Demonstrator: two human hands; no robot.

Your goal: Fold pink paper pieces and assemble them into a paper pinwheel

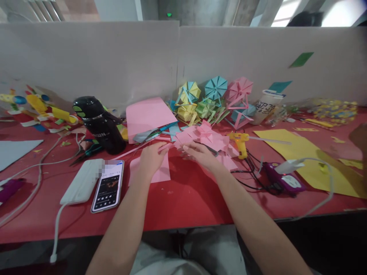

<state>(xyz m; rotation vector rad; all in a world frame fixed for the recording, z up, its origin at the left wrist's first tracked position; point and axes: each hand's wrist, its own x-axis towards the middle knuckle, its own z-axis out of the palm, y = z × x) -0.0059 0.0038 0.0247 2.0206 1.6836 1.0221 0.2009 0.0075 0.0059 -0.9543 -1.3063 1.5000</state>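
The red worktop (186,194) ends in a front edge close to the person's lap, and a pale panel (114,57) closes off the back. The widest bare red patch lies between the two forearms, running from the hands to that front edge. To the left, the phone (108,189) and a white box (82,182) take up the room beside the left forearm, with the black bottle (100,126) behind them. To the right, the glue gun (241,145), its black cord and a purple socket block (282,182) crowd the space, and a yellow sheet (304,160) reaches almost to the front edge.

The pink strip (166,146) is at the left hand (155,156), above the top of a pink sheet (162,172). Its long axis runs mostly left to right, the right end pointing toward the pink pile (209,133) and slightly away from the person. The left grip looks pinched together on the strip. The right hand (198,153) is curled at the near left side of the pile, its fingertips partly hidden; whether its grip is clamped on anything, I cannot tell
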